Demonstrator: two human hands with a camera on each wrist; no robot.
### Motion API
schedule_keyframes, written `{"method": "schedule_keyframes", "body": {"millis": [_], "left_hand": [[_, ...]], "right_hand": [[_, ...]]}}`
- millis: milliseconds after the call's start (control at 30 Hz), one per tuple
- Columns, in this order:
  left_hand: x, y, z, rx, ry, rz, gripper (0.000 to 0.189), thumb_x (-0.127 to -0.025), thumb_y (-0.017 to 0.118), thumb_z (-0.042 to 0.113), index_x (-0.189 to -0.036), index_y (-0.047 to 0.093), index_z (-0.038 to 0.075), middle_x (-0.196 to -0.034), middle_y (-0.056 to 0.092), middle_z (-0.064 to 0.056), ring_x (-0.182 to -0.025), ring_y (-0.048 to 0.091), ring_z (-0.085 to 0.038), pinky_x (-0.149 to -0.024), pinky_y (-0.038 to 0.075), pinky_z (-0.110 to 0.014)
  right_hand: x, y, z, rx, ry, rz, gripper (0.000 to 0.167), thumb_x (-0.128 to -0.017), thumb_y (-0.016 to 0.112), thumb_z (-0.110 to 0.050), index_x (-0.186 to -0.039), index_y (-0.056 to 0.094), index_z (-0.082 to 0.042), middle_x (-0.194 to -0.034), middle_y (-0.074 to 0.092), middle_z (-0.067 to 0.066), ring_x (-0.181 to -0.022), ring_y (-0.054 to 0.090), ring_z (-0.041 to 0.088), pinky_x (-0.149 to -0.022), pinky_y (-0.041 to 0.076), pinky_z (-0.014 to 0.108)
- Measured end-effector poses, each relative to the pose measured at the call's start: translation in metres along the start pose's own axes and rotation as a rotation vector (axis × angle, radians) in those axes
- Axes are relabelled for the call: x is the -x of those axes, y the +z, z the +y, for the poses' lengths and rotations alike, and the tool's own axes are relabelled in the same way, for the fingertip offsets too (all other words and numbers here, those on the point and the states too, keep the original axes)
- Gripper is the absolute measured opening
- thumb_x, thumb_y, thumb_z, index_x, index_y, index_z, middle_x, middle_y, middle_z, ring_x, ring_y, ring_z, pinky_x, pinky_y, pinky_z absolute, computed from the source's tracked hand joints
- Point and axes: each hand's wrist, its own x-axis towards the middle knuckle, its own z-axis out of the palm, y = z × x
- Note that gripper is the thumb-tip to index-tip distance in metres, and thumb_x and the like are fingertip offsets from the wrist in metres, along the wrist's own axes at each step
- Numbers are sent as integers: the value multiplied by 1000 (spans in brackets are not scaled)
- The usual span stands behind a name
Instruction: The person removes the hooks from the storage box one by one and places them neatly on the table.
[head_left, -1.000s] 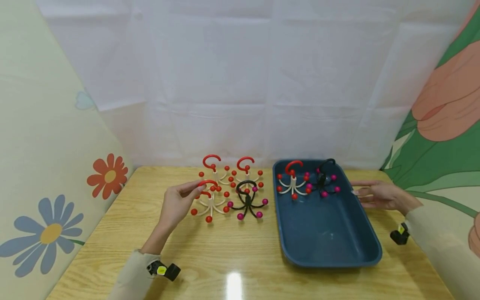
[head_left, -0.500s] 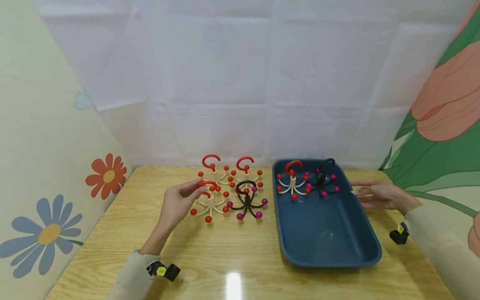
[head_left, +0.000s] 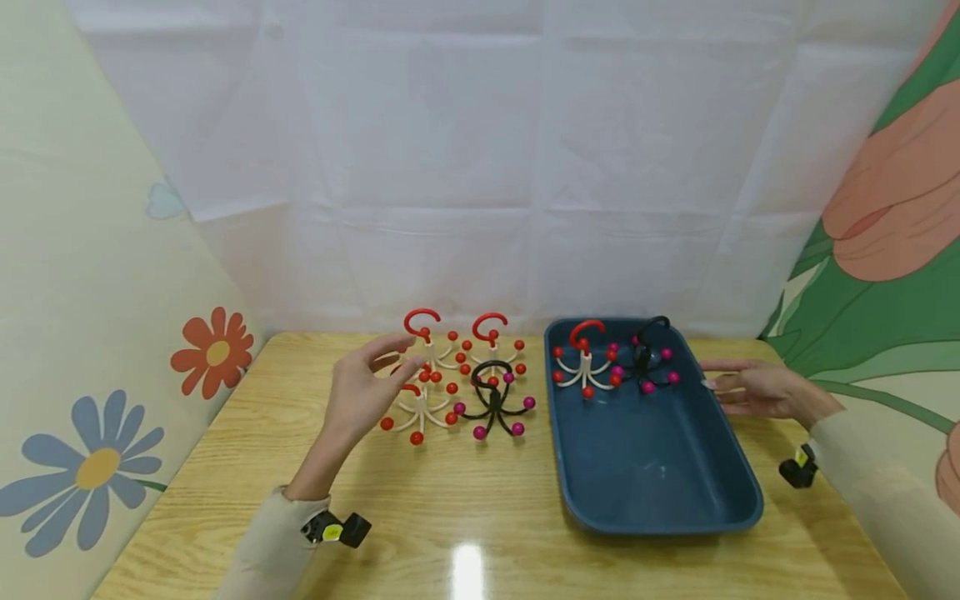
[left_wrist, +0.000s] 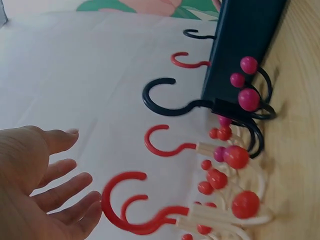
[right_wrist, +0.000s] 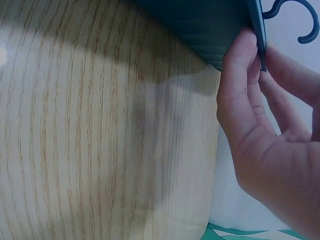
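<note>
In the head view my left hand (head_left: pixel 356 396) hovers by the front white hanger (head_left: pixel 421 408) with a red hook and red ball tips. Its fingers are spread and hold nothing; the left wrist view shows the same hand (left_wrist: pixel 55 192) beside the near red hook (left_wrist: pixel 112 200). Just right of that hanger stands a black one (head_left: pixel 494 402) with magenta balls. Two more white hangers (head_left: pixel 492 354) stand behind. With thumb and fingers, my right hand (right_wrist: pixel 272 117) pinches the side rim of a dark blue tray (head_left: pixel 652 467).
Inside the tray, at its far end, stand a white hanger (head_left: pixel 587 367) with a red hook and a black hanger (head_left: pixel 643 358) with magenta balls. A white cloth (head_left: pixel 435 167) rises behind the wooden table (head_left: pixel 420 517).
My left fingers have come off the front white hanger's red hook and spread; the hand has lifted slightly. The hanger stays in place, and my right hand keeps its hold on the tray rim.
</note>
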Motion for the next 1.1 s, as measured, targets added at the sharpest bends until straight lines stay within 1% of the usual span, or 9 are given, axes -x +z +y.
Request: {"method": "schedule_keyframes", "body": {"millis": [133, 233, 333, 467, 567, 733, 833, 967, 1100], "left_hand": [[-5, 5, 15, 33, 32, -12, 35, -96, 80, 30, -125, 75, 10, -132, 73, -14, -124, 69, -37, -104, 57, -54], [-8, 8, 25, 58, 41, -32, 32, -97, 79, 29, -122, 74, 10, -128, 74, -14, -123, 70, -35, -103, 58, -55], [-12, 13, 33, 87, 47, -39, 29, -97, 79, 28, -120, 75, 11, -125, 75, -12, -121, 71, -34, -101, 59, -54], [-18, 22, 45, 131, 77, -47, 29, -97, 79, 20, -123, 75, 7, -127, 70, -14, -121, 69, -33, -102, 59, -49], [-23, 29, 55, 147, 80, -66, 33, -97, 78, 18, -128, 74, 7, -131, 65, -14, -122, 68, -33, -101, 60, -45], [-33, 43, 70, 140, 39, -128, 38, -98, 77, 27, -134, 72, 16, -136, 65, -8, -123, 71, -31, -99, 61, -45], [-41, 52, 79, 149, 52, -156, 39, -99, 77, 29, -135, 71, 18, -137, 66, -7, -126, 69, -31, -103, 59, -47], [-52, 67, 88, 180, 88, -179, 39, -99, 76, 29, -135, 71, 16, -138, 67, -8, -128, 66, -31, -107, 57, -48], [-58, 82, 95, 190, 88, -216, 39, -100, 75, 29, -136, 70, 15, -139, 67, -8, -127, 66, -29, -107, 57, -47]], "right_hand": [[0, 0, 0, 2, -3, -1, 72, -110, 55, -12, -169, 15, -7, -111, 71, -13, -105, 73, 9, -97, 61, 34], [0, 0, 1, -3, -6, 0, 72, -110, 55, -13, -169, 16, -8, -111, 71, -13, -105, 73, 9, -97, 61, 34], [0, 0, 2, -16, -6, -1, 69, -110, 54, -11, -169, 19, -9, -111, 71, -12, -105, 73, 10, -97, 61, 34], [1, 0, 2, -20, -6, -1, 67, -109, 54, -11, -168, 23, -10, -111, 71, -12, -105, 73, 10, -97, 61, 34], [1, -1, 2, -11, -9, 3, 67, -109, 55, -11, -168, 23, -10, -111, 71, -12, -105, 73, 9, -97, 61, 34], [1, 0, -1, -19, -5, 14, 67, -108, 55, -9, -168, 26, -11, -110, 72, -10, -103, 74, 10, -95, 62, 33], [1, 1, -2, -32, -6, 14, 64, -108, 55, -8, -167, 30, -13, -110, 73, -8, -102, 74, 10, -94, 62, 33], [1, 2, -1, -43, -7, 12, 61, -108, 55, -7, -166, 35, -16, -110, 73, -7, -102, 74, 11, -94, 62, 33], [2, 2, 0, -53, -10, 8, 55, -108, 55, -8, -161, 44, -22, -110, 74, -7, -102, 74, 11, -93, 62, 33]]}}
